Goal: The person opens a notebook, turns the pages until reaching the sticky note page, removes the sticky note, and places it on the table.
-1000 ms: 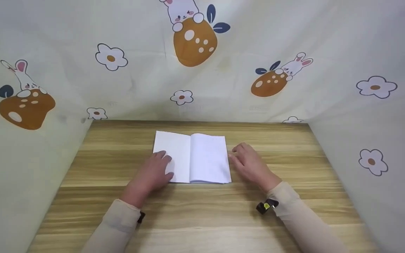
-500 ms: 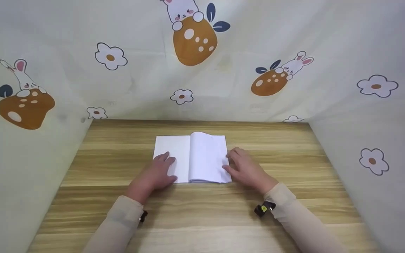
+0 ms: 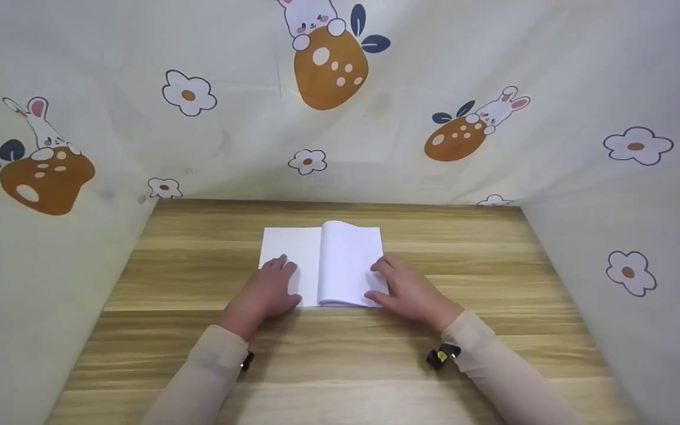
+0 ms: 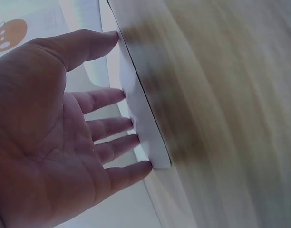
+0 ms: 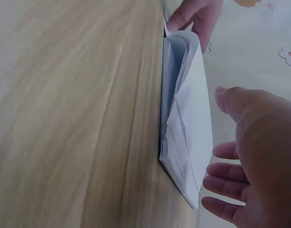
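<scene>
An open notebook (image 3: 347, 260) with blank white pages lies on the wooden table. My left hand (image 3: 270, 290) rests on its left page; the left wrist view shows the fingertips (image 4: 131, 123) pressed on the paper, fingers spread and nearly straight. Over the right page's outer edge is my right hand (image 3: 411, 290), its fingers loosely bent and pinching nothing. From the right wrist view, thumb and fingers of this hand (image 5: 264, 152) stand close to the page face, and contact is hard to tell. The right-hand leaves (image 5: 190, 109) bulge up near the spine and fan at the lower edge.
Wood-grain table top (image 3: 340, 366) surrounds the notebook. A pale cloth (image 3: 234, 147) printed with rabbits and flowers walls the table at the back and both sides. Small black devices, such as the right one (image 3: 443, 356), sit on both wrists.
My right hand has moved left from beside the notebook to over its right page. My left hand has slid slightly right on the left page. The right leaves bulge more near the spine.
</scene>
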